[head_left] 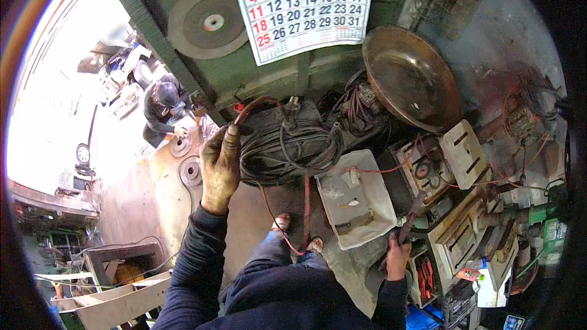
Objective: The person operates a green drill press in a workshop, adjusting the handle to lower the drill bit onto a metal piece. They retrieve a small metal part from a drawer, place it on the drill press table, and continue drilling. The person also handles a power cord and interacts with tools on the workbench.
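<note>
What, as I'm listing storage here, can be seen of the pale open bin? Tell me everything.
The bin is rectangular, open-topped and off-white, apparently plastic, with grimy walls. It sits open side up between the coiled cable and the right hand. Small scraps lie inside. A thin red wire crosses its far end; whether they touch is unclear.

wearer's two grips point(221, 168) point(397, 258), one calendar point(302, 9), one white bin point(358, 211), one basin point(416, 79)

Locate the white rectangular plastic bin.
In the head view, the white rectangular plastic bin is right of centre, between the coiled black cable and the right hand.
</note>
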Tool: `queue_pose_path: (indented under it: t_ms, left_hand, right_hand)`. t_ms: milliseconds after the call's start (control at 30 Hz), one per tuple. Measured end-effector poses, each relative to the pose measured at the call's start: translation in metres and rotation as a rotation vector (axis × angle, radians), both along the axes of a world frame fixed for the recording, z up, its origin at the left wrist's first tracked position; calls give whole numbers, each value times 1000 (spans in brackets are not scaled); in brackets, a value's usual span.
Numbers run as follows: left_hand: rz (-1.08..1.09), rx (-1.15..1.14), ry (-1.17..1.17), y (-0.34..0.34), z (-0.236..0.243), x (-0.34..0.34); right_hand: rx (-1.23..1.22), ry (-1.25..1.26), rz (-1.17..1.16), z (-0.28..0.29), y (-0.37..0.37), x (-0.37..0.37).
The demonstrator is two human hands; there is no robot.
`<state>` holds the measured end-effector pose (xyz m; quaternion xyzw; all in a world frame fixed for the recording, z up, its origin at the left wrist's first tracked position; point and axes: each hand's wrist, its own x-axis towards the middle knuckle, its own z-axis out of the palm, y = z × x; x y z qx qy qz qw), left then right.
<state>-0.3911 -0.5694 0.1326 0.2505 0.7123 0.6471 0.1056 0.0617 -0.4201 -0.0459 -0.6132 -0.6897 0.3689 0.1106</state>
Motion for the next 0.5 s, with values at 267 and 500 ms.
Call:
queue_pose_path:
  t_ms: [267,500]
  left_hand:
    - [-483,-35,49,-110,-2,-36]
    - [-963,363,78,-175,1,-157]
  right_hand:
    - [190,629,261,86,-55,-184]
    - [-74,727,305,91,-131,-378]
